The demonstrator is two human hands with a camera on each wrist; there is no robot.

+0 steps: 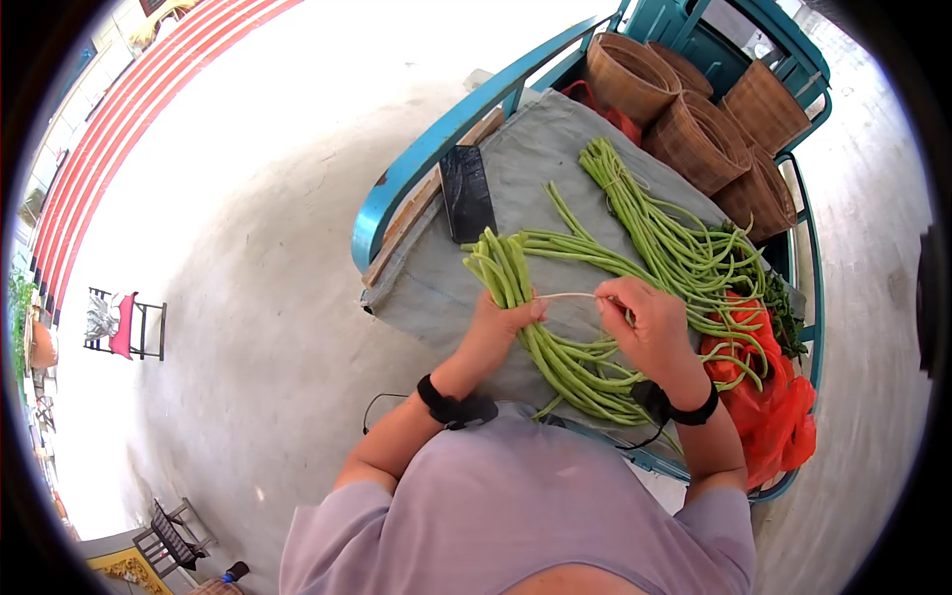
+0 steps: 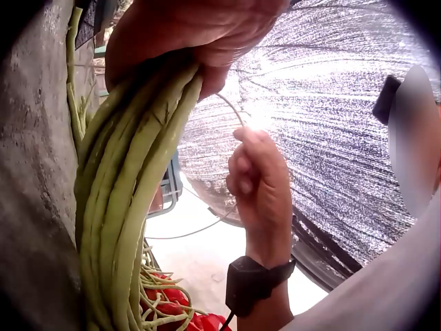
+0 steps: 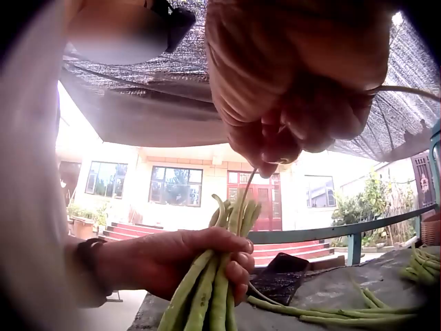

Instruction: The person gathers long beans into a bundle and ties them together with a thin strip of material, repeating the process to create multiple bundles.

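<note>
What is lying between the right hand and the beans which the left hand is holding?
A thin pale strand spans the gap from the right hand to the left hand at the beans; the head view shows it.

My left hand (image 1: 493, 332) grips a bunch of green beans (image 1: 508, 273) near its top — my right hand (image 1: 650, 322) pinches a thin strand (image 1: 570, 295) stretched between my hands. A tied bundle (image 1: 635, 208) lies beyond, on the grey cloth (image 1: 535, 129).
</note>
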